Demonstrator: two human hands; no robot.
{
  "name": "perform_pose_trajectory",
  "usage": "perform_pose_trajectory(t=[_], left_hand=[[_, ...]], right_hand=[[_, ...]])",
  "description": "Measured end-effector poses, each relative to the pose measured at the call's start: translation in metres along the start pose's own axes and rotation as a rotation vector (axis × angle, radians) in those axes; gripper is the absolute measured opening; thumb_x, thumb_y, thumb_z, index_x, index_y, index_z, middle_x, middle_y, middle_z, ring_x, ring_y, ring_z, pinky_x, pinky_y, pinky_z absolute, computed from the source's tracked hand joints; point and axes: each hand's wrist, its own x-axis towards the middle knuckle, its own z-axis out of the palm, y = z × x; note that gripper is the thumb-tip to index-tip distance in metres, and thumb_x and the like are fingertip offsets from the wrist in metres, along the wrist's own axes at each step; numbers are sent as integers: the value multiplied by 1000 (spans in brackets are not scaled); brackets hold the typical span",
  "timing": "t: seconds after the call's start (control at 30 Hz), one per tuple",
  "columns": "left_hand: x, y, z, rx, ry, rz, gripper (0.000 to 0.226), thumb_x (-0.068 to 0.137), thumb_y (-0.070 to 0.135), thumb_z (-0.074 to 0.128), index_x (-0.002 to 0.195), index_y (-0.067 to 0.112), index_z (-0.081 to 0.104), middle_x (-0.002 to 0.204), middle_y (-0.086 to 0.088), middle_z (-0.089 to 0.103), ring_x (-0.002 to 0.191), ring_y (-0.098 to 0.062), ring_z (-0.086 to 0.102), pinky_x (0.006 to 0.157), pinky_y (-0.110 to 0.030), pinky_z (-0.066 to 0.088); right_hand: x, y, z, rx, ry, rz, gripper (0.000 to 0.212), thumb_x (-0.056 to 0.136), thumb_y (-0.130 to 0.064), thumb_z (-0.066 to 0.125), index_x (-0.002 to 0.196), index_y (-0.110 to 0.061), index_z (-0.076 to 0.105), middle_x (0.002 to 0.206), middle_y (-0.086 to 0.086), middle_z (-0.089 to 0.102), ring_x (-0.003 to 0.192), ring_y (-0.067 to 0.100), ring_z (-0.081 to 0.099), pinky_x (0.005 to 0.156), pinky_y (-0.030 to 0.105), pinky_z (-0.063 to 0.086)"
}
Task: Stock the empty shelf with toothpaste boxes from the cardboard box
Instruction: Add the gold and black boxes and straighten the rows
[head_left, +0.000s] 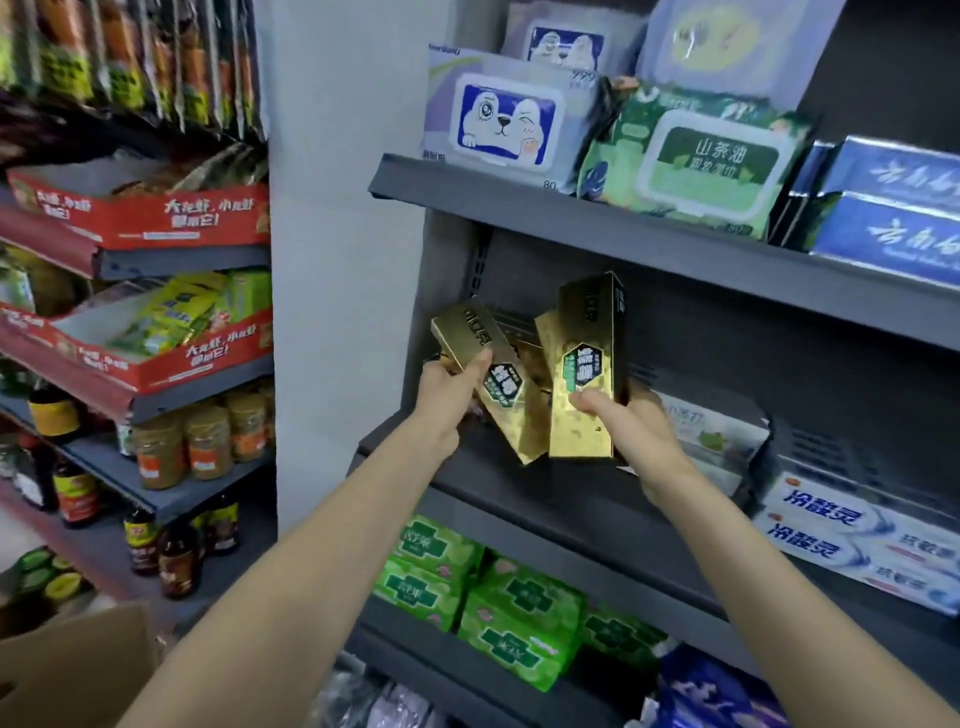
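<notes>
Your left hand (451, 387) has its fingers curled around a gold toothpaste box (485, 366), thumb on the front face, the box tilted with its top leaning left. Your right hand (623, 421) pinches a second gold box (584, 374) near its lower half, thumb on the front, and holds it almost upright (a third gold box seems wedged between the two, though its edges are hard to separate). Both boxes hang in front of the dark middle shelf (545, 499), whose left end is bare. White toothpaste cartons (852, 540) sit farther right. The cardboard box (72, 670) shows at the lower left corner.
</notes>
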Motion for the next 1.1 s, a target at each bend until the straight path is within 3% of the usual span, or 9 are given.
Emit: perform_pose_trajectory(t=[0.07, 0.2, 0.33, 0.43, 0.57, 0.67, 0.83, 0.97, 1.1], left_hand=[[9, -4, -5, -42, -40, 13, 55, 86, 13, 67, 131, 9, 36, 120, -9, 59, 101, -22, 62, 61, -30, 59], [19, -6, -20, 74, -140, 83, 102, 82, -6, 66, 145, 36, -1, 120, -2, 50, 111, -23, 57, 69, -37, 60], [27, 0, -28, 305, -154, 197, 88, 75, -2, 74, 141, 25, 21, 109, 5, 52, 116, -24, 54, 74, -31, 59], [38, 4, -42, 640, -58, 296, 86, 66, 16, 85, 135, 16, 34, 123, -1, 55, 121, -21, 50, 94, -27, 43], [43, -4, -54, 1060, 124, 239, 94, 62, 46, 83, 137, 14, 36, 132, -14, 49, 125, -32, 43, 101, -42, 40], [40, -12, -54, 1289, 185, 185, 97, 65, 49, 80, 141, 14, 32, 140, -16, 38, 131, -33, 33, 102, -45, 35], [37, -9, -34, 1054, 72, 527, 72, 78, 21, 71, 141, 14, 36, 144, -9, 36, 133, -27, 31, 106, -30, 29], [35, 3, -8, 511, -83, 219, 62, 90, 42, 56, 140, 10, 35, 129, -8, 56, 116, -22, 56, 105, -39, 42], [31, 9, 6, 168, -273, -10, 51, 93, 36, 56, 133, 8, 39, 95, -7, 66, 68, -14, 70, 75, -40, 60]], right_hand=[[12, 2, 4, -3, 18, 20, 30, 82, -29, 66, 108, -24, 54, 106, 1, 67, 97, 19, 61, 81, 30, 45], [29, 7, 9, 21, 4, 33, 25, 80, -29, 69, 101, -29, 54, 109, 2, 68, 101, 22, 62, 91, 35, 48], [36, 10, 17, -9, -24, 12, 36, 80, -31, 69, 111, -25, 54, 114, 3, 66, 106, 23, 61, 97, 39, 47], [41, 11, 17, -23, -51, -19, 38, 80, -32, 69, 114, -26, 51, 116, 1, 65, 107, 22, 60, 94, 35, 46], [46, 13, 13, -42, -63, -53, 45, 81, -29, 68, 122, -21, 50, 118, 1, 63, 109, 23, 59, 96, 38, 46], [50, 12, 13, -55, -87, -57, 49, 83, -26, 67, 126, -17, 48, 116, 1, 62, 110, 24, 58, 97, 38, 46], [53, 13, 13, -41, -205, -100, 38, 83, -19, 67, 113, -30, 47, 106, -5, 63, 101, 16, 61, 85, 30, 47], [57, 13, 13, 6, -267, -86, 52, 82, -19, 69, 123, -32, 38, 105, -10, 60, 85, 4, 61, 59, 14, 46], [58, 15, 7, 133, -307, -35, 61, 71, -21, 74, 127, -23, 52, 116, 1, 67, 93, 13, 67, 68, 24, 49]])
